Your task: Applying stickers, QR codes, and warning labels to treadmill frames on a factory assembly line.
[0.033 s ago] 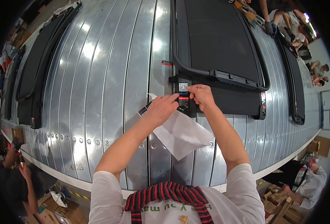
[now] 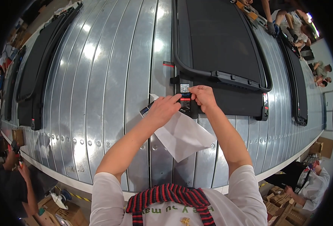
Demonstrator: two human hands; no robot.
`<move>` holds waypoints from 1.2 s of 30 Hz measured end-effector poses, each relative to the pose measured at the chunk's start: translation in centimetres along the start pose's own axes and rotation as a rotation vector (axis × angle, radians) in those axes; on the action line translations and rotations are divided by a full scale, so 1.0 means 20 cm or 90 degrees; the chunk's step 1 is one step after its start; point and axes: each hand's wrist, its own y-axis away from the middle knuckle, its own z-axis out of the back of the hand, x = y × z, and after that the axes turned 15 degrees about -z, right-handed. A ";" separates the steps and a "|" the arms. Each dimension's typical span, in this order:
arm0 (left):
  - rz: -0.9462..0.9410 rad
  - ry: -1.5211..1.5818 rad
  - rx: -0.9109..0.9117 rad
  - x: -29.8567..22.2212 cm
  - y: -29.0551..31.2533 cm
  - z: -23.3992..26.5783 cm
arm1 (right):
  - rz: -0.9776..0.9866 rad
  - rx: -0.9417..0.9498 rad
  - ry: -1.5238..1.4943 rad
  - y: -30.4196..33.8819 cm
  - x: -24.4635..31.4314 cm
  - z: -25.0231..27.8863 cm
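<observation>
A black label [image 2: 185, 100] with a square code and a red band lies at the near left corner of a black flat folding treadmill [image 2: 223, 41]. My right hand [image 2: 205, 97] is closed in a pinch at the label's right edge. From the left, my left hand [image 2: 162, 111] reaches in with its index fingertip against the label's left side. A white sheet [image 2: 183, 137] is held in that hand and spreads out toward me below it. Part of another dark label [image 2: 145, 110] shows on the sheet beside the hand. My left thumb is hidden.
Metal slats of the long table [image 2: 98, 75] run away from me. A small dark tag with a red stripe [image 2: 168, 64] lies left of the treadmill. More black treadmills [image 2: 42, 64] rest at both sides. Co-workers stand around, one gloved hand [image 2: 270, 28] at the far right.
The white sheet's lower edge has shifted very slightly. Both hands stay almost where they were at the label. A co-worker's hand at the left has moved a little.
</observation>
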 end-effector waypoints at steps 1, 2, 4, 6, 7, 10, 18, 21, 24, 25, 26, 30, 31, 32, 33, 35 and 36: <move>0.000 0.010 0.009 0.00 -0.01 0.01 | 0.000 -0.001 0.000 0.00 0.00 0.00; -0.001 0.010 0.009 0.01 -0.02 0.00 | 0.000 -0.001 -0.001 0.00 0.00 0.00; -0.004 0.019 0.034 0.01 -0.03 0.00 | 0.003 -0.005 -0.002 -0.01 -0.01 -0.01; 0.005 0.024 0.047 0.01 -0.04 0.01 | 0.004 -0.009 -0.003 0.00 -0.01 -0.01; 0.015 0.030 0.059 0.00 -0.04 0.01 | 0.011 -0.011 0.012 0.01 -0.01 -0.02; 0.028 0.031 0.081 -0.02 -0.06 0.00 | 0.076 -0.046 0.079 -0.04 -0.05 0.00; 0.004 -0.083 0.094 -0.02 -0.02 0.02 | 0.671 -0.286 0.845 0.06 -0.02 -0.06; 0.018 -0.038 0.086 -0.13 0.21 0.07 | 0.764 -0.245 0.779 0.15 -0.21 -0.09; 0.072 0.010 0.207 -0.36 0.50 0.15 | 0.699 -0.270 0.833 0.13 -0.26 -0.10; 0.128 0.030 0.196 -0.50 0.58 0.23 | 0.722 -0.285 0.823 0.12 -0.24 -0.11; 0.162 0.020 0.217 -0.62 0.68 0.29 | 0.720 -0.315 0.832 0.10 -0.24 -0.12; 0.355 0.035 0.151 -1.10 0.97 0.41 | 0.718 -0.380 0.846 -0.01 -0.22 -0.17; 0.405 0.047 0.116 -1.20 1.03 0.40 | 0.708 -0.381 0.863 -0.02 -0.22 -0.17; 0.405 0.032 0.109 -1.28 1.07 0.40 | 0.723 -0.385 0.854 -0.02 -0.20 -0.17; 0.486 0.023 0.090 -1.38 1.12 0.39 | 0.673 -0.376 0.881 -0.01 -0.20 -0.19; 0.558 0.003 0.067 -1.53 1.21 0.39 | 0.589 -0.390 0.933 0.00 -0.20 -0.21; 0.577 -0.016 0.054 -1.60 1.26 0.40 | 0.602 -0.393 0.923 -0.01 -0.21 -0.23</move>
